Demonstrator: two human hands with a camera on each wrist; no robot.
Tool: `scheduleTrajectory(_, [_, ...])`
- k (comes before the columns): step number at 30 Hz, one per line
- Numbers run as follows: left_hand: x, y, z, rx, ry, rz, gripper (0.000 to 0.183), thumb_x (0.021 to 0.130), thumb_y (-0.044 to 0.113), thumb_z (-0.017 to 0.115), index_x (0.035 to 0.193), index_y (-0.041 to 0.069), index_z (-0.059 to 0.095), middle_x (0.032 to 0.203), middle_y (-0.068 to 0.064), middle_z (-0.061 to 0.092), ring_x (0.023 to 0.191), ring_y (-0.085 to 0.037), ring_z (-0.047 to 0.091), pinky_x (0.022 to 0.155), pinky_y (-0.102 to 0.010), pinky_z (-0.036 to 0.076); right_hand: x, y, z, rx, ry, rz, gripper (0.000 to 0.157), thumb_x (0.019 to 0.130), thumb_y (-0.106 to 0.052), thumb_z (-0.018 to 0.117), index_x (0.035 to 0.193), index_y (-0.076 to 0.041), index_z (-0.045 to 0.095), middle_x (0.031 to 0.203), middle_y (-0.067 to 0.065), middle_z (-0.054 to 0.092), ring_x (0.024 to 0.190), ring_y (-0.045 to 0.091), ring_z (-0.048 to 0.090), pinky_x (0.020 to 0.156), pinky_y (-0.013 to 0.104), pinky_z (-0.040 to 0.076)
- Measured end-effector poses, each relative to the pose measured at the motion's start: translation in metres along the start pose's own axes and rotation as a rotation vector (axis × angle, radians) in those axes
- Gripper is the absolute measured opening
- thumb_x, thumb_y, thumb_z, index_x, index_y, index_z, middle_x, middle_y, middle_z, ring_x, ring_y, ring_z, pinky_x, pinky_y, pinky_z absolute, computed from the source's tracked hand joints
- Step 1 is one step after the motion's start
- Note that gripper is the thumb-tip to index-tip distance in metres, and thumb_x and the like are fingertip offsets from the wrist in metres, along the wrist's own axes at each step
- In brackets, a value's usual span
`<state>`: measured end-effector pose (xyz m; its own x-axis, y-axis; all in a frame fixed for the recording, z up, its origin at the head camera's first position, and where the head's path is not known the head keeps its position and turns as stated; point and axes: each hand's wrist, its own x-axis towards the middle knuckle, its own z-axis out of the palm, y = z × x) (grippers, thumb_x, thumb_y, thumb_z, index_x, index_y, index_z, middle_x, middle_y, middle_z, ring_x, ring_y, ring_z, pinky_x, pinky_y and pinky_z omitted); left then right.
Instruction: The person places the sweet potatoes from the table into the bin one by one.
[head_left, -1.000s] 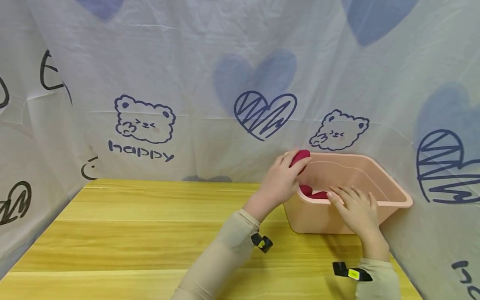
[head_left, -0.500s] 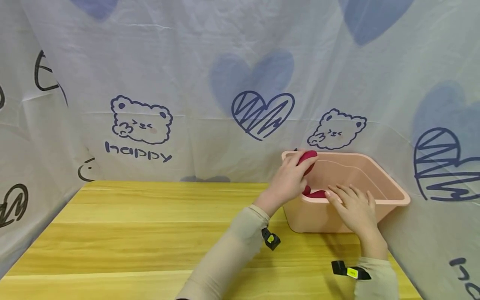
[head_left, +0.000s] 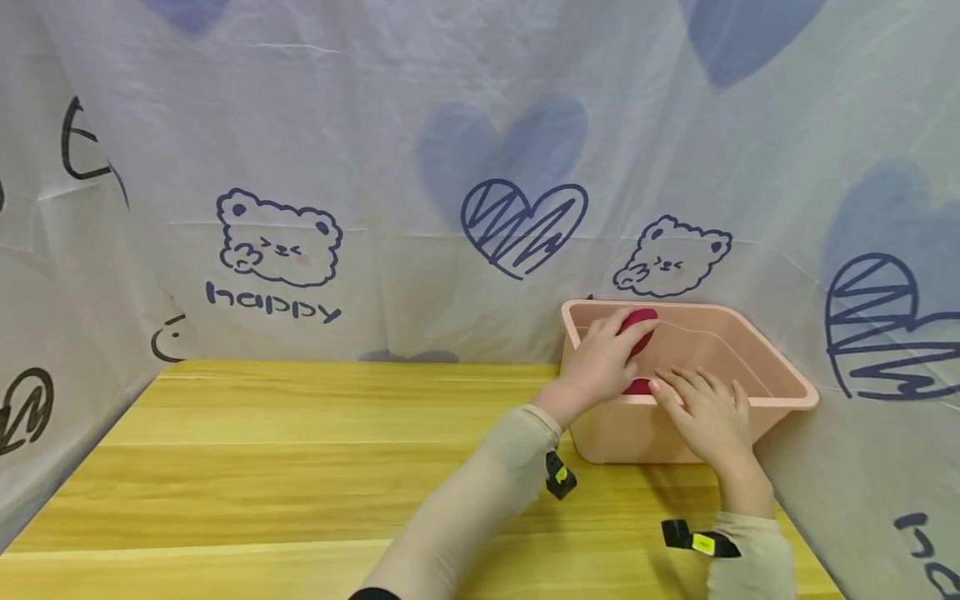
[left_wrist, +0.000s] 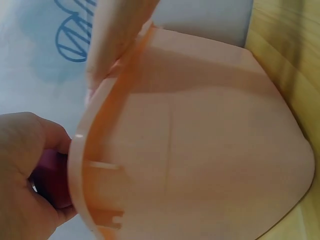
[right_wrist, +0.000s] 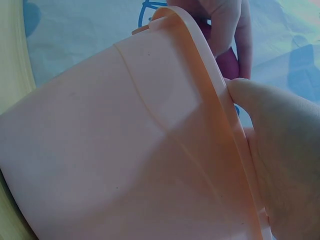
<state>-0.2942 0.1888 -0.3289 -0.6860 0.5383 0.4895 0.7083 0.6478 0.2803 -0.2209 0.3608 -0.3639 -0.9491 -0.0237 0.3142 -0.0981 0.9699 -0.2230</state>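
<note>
A pink plastic bin (head_left: 667,433) stands at the right of the table in the head view. My left hand (head_left: 603,354) reaches over its left end and grips a smooth, rounded dark red object (head_left: 639,325), whose kind I cannot tell. The left wrist view shows thumb and fingers around this dark red object (left_wrist: 52,180) beside the bin's rim (left_wrist: 77,150). Another dark red thing (head_left: 639,387) lies inside the bin, partly hidden by the front rim and my left hand. My right hand (head_left: 708,417) rests on the front rim, its fingers extended over the inside.
The wooden table (head_left: 285,467) stretches to the left of the bin. A pale cloth (head_left: 390,167) with hearts and bear drawings hangs behind the table and along its sides. Black straps with yellow labels (head_left: 703,544) sit on the sleeves.
My left hand has moved to the right and slightly down with the dark red object, now over the bin's inside. The right hand stays on the rim.
</note>
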Motion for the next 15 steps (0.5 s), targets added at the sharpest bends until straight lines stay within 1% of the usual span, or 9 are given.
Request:
scheduleTrajectory(4, [0.002,0.002,0.006,-0.017,-0.002,-0.002,0.056,0.092,0.016,0.063,0.144,0.026,0.046,0.154,-0.004,0.037,0.129,-0.026,0.050,0.112,-0.034,0.040,0.001,0.000,0.000,-0.002,0.006,-0.003,0.062,0.101,-0.057,0.030,0.138,-0.014,0.054,0.144,0.021,0.048,0.138,0.046,0.030,0.109,0.073,0.007])
scheduleTrajectory(7, [0.001,0.002,0.011,0.005,-0.011,-0.009,0.055,0.093,0.018,0.063,0.144,0.026,0.046,0.153,-0.006,0.038,0.130,-0.027,0.049,0.113,-0.034,0.039,0.001,0.000,0.000,-0.002,0.011,-0.005,0.062,0.101,-0.057,0.031,0.138,-0.014,0.054,0.144,0.020,0.049,0.138,0.046,0.031,0.109,0.073,0.008])
scheduleTrajectory(11, [0.001,0.003,0.018,0.034,-0.032,-0.036,0.055,0.093,0.020,0.062,0.145,0.027,0.045,0.153,-0.006,0.037,0.133,-0.027,0.046,0.113,-0.035,0.039,0.001,0.000,0.000,0.003,0.011,-0.005,0.061,0.101,-0.057,0.031,0.138,-0.014,0.054,0.144,0.020,0.049,0.138,0.046,0.031,0.108,0.073,0.008])
scheduleTrajectory(15, [0.001,0.004,0.021,0.030,-0.039,-0.059,0.056,0.093,0.018,0.063,0.145,0.028,0.045,0.155,-0.006,0.037,0.135,-0.027,0.045,0.113,-0.036,0.040,0.000,0.001,0.001,0.009,0.012,-0.002,0.061,0.101,-0.056,0.031,0.138,-0.014,0.054,0.144,0.021,0.049,0.138,0.046,0.031,0.108,0.073,0.008])
